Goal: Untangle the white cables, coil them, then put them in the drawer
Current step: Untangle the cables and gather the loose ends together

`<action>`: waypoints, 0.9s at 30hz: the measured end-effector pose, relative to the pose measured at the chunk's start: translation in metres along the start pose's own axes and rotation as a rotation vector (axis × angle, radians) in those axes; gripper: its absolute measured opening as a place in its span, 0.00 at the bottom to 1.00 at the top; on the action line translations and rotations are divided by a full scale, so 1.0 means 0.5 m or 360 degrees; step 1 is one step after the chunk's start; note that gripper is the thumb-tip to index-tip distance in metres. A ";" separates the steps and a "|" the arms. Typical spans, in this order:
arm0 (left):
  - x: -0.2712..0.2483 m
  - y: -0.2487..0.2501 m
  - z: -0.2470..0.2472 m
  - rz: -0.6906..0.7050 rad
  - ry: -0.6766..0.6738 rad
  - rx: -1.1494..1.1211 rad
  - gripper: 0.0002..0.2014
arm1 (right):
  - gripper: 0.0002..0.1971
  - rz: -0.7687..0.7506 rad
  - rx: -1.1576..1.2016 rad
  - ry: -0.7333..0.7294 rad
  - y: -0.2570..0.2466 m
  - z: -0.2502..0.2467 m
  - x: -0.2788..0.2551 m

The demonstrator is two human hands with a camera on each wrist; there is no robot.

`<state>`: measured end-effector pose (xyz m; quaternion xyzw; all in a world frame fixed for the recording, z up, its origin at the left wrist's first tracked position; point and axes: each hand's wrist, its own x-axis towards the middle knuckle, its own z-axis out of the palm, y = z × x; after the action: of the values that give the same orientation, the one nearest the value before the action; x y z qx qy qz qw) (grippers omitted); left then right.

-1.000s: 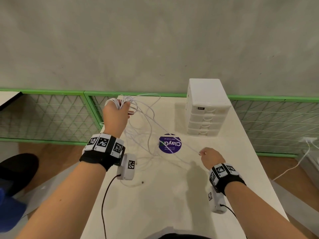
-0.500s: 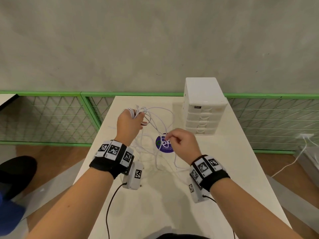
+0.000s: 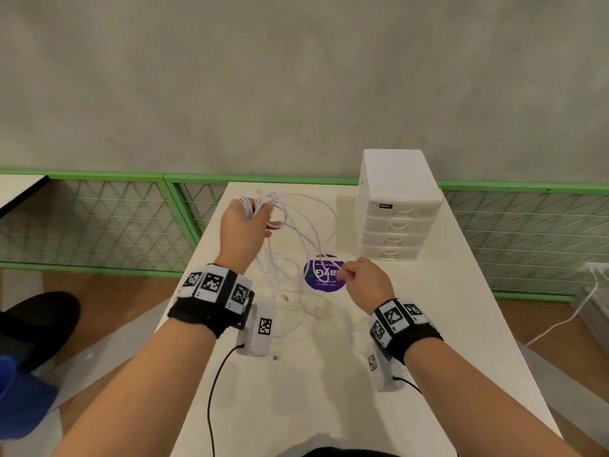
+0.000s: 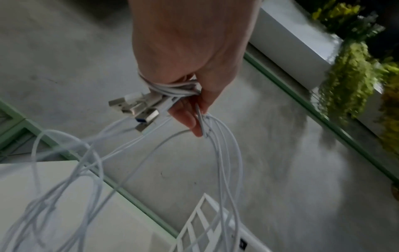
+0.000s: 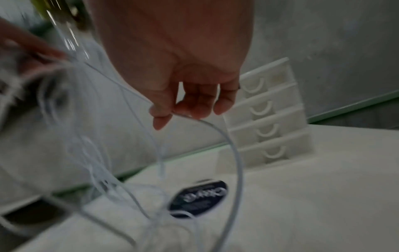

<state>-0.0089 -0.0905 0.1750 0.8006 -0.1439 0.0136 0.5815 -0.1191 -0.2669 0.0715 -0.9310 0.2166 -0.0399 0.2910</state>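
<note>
My left hand [image 3: 245, 222] is raised over the table's far left and grips a bundle of white cables [image 3: 298, 225] near their ends. In the left wrist view several USB plugs [image 4: 138, 109] stick out beside the fingers [image 4: 190, 117], and the cables [image 4: 222, 162] hang down in loops. My right hand [image 3: 357, 278] hovers over the purple sticker and pinches one cable strand [image 5: 220, 131] between thumb and fingers [image 5: 161, 116]. Slack cable lies in a tangle [image 3: 296, 301] on the table between my hands. The white drawer unit [image 3: 393, 206] stands at the back right, all drawers closed.
The white table [image 3: 445, 341] carries a round purple sticker [image 3: 321, 275]. A green mesh fence [image 3: 99, 219] runs behind the table under a grey wall. Another white cable [image 3: 560, 321] trails on the floor at the right. A dark shoe [image 3: 36, 321] is at the left.
My right hand came in from the table's right side toward the left hand, then drew back a little over the sticker with a strand. The left hand moved slightly right, still holding the bundle.
</note>
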 end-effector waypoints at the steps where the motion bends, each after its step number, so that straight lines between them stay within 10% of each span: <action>1: 0.005 0.007 -0.011 0.0002 0.0058 -0.0032 0.15 | 0.13 0.0120 -0.0095 -0.0087 0.029 0.003 -0.004; 10: 0.014 -0.006 -0.015 0.0009 0.0021 -0.0002 0.15 | 0.09 0.0803 -0.0520 -0.0516 0.186 0.027 -0.056; 17: 0.012 -0.027 0.031 -0.0023 -0.0139 0.0093 0.12 | 0.16 -0.0168 0.0108 0.0334 0.032 0.012 -0.021; 21: 0.008 -0.023 0.042 -0.0007 -0.0143 0.0043 0.12 | 0.08 -0.0547 0.0212 0.0315 -0.047 -0.001 -0.015; 27: 0.015 -0.020 0.006 0.0016 -0.0087 0.0072 0.16 | 0.18 0.0228 -0.0100 -0.0170 0.047 0.006 -0.006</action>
<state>0.0005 -0.0921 0.1661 0.8128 -0.1636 -0.0021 0.5590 -0.1302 -0.2814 0.0560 -0.9226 0.2679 0.0373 0.2750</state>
